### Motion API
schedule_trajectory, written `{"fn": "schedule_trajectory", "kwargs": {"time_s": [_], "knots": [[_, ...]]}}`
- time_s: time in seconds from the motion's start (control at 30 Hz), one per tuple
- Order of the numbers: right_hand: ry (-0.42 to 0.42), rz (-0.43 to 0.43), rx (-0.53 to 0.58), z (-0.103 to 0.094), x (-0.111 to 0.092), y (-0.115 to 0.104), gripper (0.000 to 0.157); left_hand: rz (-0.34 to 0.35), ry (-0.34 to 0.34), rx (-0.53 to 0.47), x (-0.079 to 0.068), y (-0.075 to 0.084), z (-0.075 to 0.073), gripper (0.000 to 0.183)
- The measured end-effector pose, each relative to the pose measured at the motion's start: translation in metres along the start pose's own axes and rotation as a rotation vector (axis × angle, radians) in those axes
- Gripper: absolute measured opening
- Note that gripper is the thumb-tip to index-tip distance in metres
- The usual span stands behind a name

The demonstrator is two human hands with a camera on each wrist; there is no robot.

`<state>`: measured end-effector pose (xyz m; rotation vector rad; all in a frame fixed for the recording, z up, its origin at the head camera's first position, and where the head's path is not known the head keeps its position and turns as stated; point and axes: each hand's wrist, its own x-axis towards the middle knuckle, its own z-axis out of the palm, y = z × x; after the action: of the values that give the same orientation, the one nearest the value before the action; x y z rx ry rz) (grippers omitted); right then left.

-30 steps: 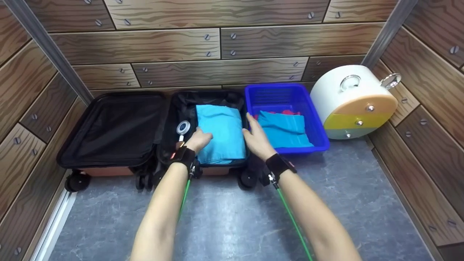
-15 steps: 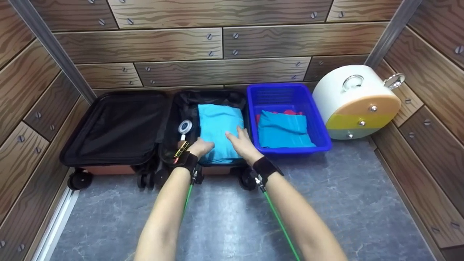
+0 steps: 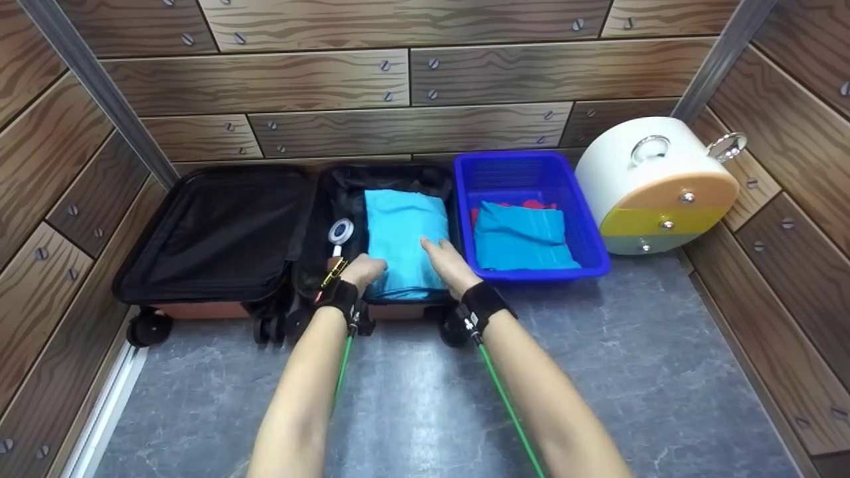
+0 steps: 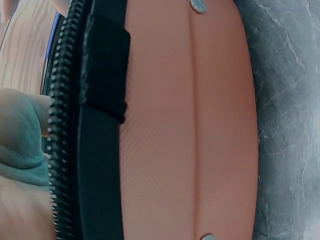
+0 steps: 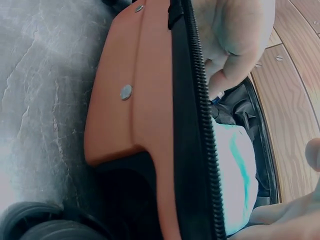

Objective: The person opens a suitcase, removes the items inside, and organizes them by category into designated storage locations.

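A folded light blue cloth [image 3: 405, 229] lies in the black-lined right half of an open suitcase [image 3: 342, 182]. My left hand [image 3: 364, 271] is at the cloth's near left corner, thumb over it; its other fingers are mostly hidden. The right wrist view shows this left hand [image 5: 240, 45] just past the zipper edge. On the cloth's near right side is my right hand [image 3: 451, 265], thumb raised and fingers extended. Left of the cloth lies a white round-headed item [image 3: 340, 232] with a dark face. The left wrist view is mostly the suitcase's orange-pink shell [image 4: 160, 140].
A blue basket [image 3: 594, 262] with a darker blue folded cloth [image 3: 521, 236] and something red stands right of the suitcase. Beyond it is a white rounded drawer unit [image 3: 624, 159]. The suitcase's other half [image 3: 219, 226] lies at left. Wood-patterned walls enclose three sides.
My right hand has moved left from beside the basket onto the cloth's right side. My left hand has stayed near the left corner, shifting slightly nearer. The cloth has stayed in the suitcase.
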<state>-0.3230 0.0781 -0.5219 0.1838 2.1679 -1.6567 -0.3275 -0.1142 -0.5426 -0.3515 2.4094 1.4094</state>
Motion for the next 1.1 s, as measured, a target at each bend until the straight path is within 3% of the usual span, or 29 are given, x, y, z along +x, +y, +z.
{"fn": "schedule_trajectory", "kwargs": {"time_s": [0.2, 0.37, 0.53, 0.8, 1.1], "knots": [[-0.011, 0.032, 0.055, -0.0002, -0.0005, -0.0006, 0.082, -0.01, 0.058, -0.057, -0.0003, -0.0044, -0.0022, 0.063], [-0.008, 0.063, 0.044, 0.0012, -0.0012, -0.0014, 0.078, -0.041, 0.1, -0.094, 0.0021, -0.0051, -0.0053, 0.057], [-0.044, 0.093, -0.015, 0.0017, -0.0007, -0.0031, 0.077, -0.063, 0.081, -0.112, 0.0041, -0.0018, -0.0049, 0.054], [-0.091, 0.114, -0.038, 0.0001, -0.0017, -0.006, 0.077, -0.038, 0.074, -0.106, 0.0039, -0.0002, 0.0006, 0.059], [-0.032, 0.118, 0.091, -0.0002, 0.0021, -0.0032, 0.07, -0.105, 0.071, -0.209, 0.0061, -0.0025, -0.0054, 0.048]]}}
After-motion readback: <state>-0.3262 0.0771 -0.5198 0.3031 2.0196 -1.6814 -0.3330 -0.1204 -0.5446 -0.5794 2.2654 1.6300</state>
